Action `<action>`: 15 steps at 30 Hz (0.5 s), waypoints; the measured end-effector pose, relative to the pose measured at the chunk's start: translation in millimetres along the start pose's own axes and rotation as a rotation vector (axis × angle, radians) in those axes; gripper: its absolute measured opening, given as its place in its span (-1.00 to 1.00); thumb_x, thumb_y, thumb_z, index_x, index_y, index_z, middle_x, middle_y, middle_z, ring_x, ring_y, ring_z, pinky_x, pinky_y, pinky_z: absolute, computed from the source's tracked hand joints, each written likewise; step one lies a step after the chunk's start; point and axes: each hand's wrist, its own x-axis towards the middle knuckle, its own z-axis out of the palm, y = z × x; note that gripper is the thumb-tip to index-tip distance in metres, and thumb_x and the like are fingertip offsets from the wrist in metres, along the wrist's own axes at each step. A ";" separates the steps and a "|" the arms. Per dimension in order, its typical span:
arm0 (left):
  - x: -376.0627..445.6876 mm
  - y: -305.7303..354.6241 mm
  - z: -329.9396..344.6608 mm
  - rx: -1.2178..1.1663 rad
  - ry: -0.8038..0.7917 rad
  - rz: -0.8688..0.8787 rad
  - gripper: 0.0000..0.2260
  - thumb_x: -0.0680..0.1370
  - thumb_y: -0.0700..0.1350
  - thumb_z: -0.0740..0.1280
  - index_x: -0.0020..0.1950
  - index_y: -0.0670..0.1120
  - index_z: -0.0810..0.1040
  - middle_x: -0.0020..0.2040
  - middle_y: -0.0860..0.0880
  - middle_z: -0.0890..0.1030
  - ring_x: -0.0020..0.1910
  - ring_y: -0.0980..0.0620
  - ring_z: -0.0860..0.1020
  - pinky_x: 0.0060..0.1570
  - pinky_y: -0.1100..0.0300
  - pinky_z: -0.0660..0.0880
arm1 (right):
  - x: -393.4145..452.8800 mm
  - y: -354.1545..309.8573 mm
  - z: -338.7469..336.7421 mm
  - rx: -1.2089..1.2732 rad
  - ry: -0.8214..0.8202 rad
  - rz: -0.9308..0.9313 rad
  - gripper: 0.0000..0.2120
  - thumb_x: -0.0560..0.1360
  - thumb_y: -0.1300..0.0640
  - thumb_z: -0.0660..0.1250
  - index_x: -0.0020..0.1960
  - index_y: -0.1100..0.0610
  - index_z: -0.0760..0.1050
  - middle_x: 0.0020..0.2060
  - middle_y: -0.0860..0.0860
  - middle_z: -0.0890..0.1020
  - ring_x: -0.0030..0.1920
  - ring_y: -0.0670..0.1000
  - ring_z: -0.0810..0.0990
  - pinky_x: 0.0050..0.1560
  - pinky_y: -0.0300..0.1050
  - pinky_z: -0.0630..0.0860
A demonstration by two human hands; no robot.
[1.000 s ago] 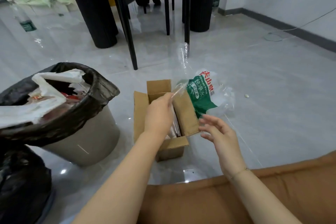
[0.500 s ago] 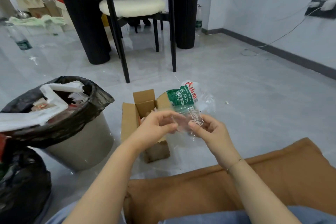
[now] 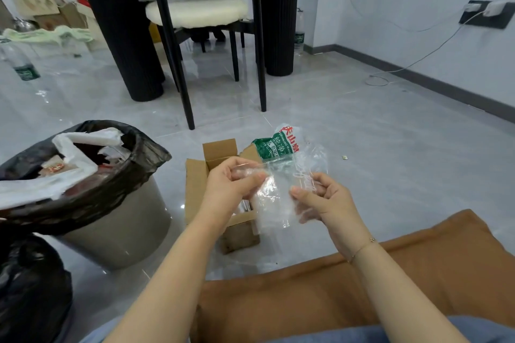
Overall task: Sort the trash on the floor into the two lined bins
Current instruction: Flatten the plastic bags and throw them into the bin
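At the far left a black bag (image 3: 30, 287) sits on the floor beside a grey bin (image 3: 117, 228) lined in black, which is heaped with white plastic and paper scraps. Right of the bin stands an open cardboard box (image 3: 196, 184), and above it the left hand (image 3: 231, 186) pinches one edge of a clear plastic wrapper (image 3: 278, 198) with a green and red printed label. The right hand (image 3: 326, 203) pinches the wrapper's other edge, its grip curled round the film, holding it stretched just above the box.
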 end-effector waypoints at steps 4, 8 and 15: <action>0.8 -2.2 -2.0 0.185 -0.027 -0.001 -0.79 0.40 -0.29 0.50 -0.17 -0.17 0.47 -0.26 -0.20 0.64 -0.38 -0.01 0.54 -0.35 0.17 0.52 | 1.5 4.3 -0.5 -0.133 0.026 0.001 -0.63 0.38 0.34 0.47 0.04 0.04 0.41 -0.31 0.14 0.55 -0.46 0.03 0.53 -0.46 -0.16 0.50; -0.3 5.4 -13.7 0.489 -0.320 -0.106 -0.75 0.43 -0.08 0.50 -0.05 -0.14 0.49 -0.19 -0.10 0.69 -0.26 0.09 0.60 -0.25 0.24 0.48 | 3.5 -8.0 -11.7 -0.174 -0.105 0.042 -0.69 0.37 0.42 0.45 -0.01 0.16 0.46 -0.37 0.09 0.52 -0.54 -0.01 0.43 -0.54 -0.17 0.43; -1.4 0.2 -0.4 0.244 -0.281 -0.113 -0.86 0.49 -0.12 0.45 0.04 -0.05 0.65 -0.29 -0.07 0.60 -0.40 0.06 0.48 -0.39 0.28 0.42 | 0.3 -7.0 -7.5 -0.048 -0.030 0.033 -0.75 0.39 0.31 0.46 0.04 0.13 0.57 -0.21 0.09 0.66 -0.23 0.04 0.58 -0.34 -0.21 0.53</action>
